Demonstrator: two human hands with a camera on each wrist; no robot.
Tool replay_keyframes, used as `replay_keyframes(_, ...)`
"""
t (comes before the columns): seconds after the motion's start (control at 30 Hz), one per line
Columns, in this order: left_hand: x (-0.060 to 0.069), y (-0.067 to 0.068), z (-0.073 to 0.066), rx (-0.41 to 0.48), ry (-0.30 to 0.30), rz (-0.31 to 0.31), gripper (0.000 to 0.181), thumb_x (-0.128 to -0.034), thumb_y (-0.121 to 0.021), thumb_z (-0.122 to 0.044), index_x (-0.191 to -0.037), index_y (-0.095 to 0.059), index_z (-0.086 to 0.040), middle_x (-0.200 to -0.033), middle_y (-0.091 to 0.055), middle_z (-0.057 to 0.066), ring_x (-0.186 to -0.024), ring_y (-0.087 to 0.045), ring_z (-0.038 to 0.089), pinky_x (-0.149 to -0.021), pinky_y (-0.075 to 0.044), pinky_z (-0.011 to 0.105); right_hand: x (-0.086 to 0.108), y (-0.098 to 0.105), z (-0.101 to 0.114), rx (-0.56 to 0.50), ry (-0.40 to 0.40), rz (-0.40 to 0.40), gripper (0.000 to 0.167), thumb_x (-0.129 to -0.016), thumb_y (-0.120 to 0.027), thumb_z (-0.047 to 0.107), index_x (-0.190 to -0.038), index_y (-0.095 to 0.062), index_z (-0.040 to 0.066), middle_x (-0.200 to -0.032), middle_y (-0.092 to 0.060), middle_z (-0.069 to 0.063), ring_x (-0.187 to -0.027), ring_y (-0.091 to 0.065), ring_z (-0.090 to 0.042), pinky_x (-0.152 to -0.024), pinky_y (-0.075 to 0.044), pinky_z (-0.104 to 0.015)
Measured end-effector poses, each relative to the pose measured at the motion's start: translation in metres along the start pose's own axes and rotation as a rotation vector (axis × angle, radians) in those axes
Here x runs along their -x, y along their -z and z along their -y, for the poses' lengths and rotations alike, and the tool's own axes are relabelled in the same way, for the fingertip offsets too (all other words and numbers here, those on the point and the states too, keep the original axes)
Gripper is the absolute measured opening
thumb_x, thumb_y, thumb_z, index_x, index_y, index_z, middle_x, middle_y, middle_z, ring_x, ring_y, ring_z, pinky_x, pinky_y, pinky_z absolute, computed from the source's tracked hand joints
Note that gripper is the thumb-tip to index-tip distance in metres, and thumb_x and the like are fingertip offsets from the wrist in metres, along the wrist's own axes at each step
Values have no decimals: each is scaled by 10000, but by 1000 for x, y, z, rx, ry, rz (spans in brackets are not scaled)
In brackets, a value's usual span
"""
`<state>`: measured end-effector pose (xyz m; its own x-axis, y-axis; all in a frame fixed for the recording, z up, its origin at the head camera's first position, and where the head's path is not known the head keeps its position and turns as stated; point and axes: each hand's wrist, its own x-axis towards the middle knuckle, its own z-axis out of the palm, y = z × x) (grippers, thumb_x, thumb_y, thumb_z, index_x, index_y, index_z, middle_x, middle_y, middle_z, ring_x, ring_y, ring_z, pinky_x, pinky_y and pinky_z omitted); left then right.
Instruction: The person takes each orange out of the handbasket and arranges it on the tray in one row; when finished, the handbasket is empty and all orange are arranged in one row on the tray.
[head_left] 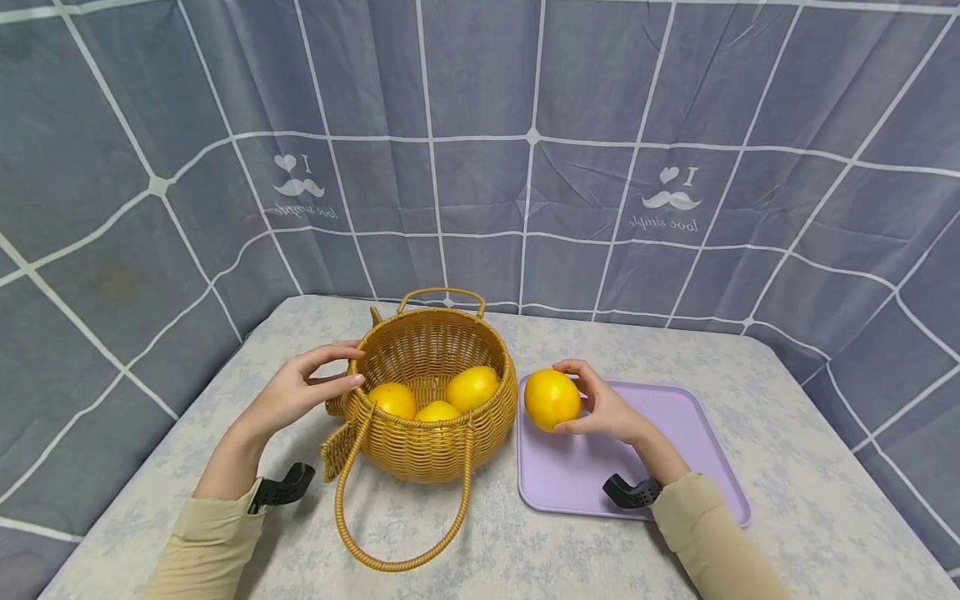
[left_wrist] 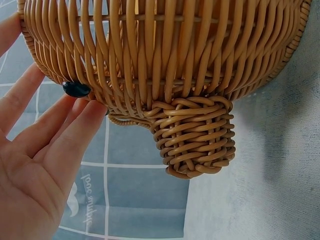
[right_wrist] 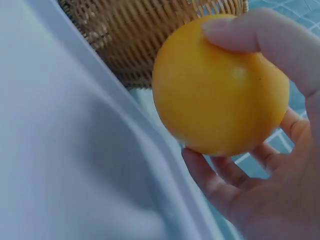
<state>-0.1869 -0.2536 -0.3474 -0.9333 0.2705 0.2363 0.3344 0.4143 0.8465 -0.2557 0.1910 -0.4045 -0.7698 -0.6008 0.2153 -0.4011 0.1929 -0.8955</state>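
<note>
A round yellow orange is gripped between the thumb and fingers of my right hand, raised over the left part of the lilac tray. The right wrist view shows the thumb across the top of the orange and fingertips beneath it. Left of the tray stands a woven wicker basket, with several yellow fruits inside. My left hand touches the basket's left rim with extended fingers. In the left wrist view, fingertips rest against the wicker near a dark bead.
One basket handle hangs forward onto the table; the other handle stands up at the back. A woven stub sticks out of the basket's side. A grey grid-patterned curtain surrounds the table's back and sides.
</note>
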Motion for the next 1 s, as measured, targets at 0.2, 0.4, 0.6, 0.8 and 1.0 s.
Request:
replay_keyframes(0.2,1,0,0,-9,-4,3,387,-920,-628,-192,-1264,-559,-31,-1426,-405,102,-1265,-422,308,-920,-444,225,1,-7,-8,10,-15,12,772,-675,-820,45,-1309,-380,54,-1316,-424,-134,-1184,-428,-332,-951,-403,-464)
replay_keyframes(0.4,1,0,-1,-12,2,0,387,-917,-633,-203,-1261,-564,-41,-1426,-407,98,-1251,-440,309,-897,-447,206,2,-11,-18,47,-49,24,792,-658,-851,99,-1304,-394,115,-1321,-423,-84,-1195,-416,-323,-944,-401,-466)
replay_keyframes(0.6,1,0,0,-16,-3,-1,385,-915,-635,-195,-1254,-567,-26,-1419,-417,106,-1264,-421,312,-884,-443,190,3,-17,-7,90,-71,13,790,-665,-844,60,-1307,-384,79,-1326,-416,-111,-1186,-412,-333,-928,-422,-445)
replay_keyframes(0.8,1,1,0,-11,0,1,382,-915,-636,-198,-1256,-569,-40,-1421,-413,105,-1255,-433,313,-888,-451,206,3,-16,-3,89,-65,22,775,-690,-818,36,-1318,-368,-27,-1339,-406,-177,-1185,-403,-382,-918,-432,-457)
replay_keyframes(1.0,1,0,-1,-4,13,6,402,-915,-635,-212,-1266,-558,-32,-1431,-402,102,-1237,-456,322,-929,-459,375,2,-11,-21,83,-67,30,751,-723,-810,89,-1338,-384,30,-1371,-408,-135,-1210,-404,-345,-950,-408,-462)
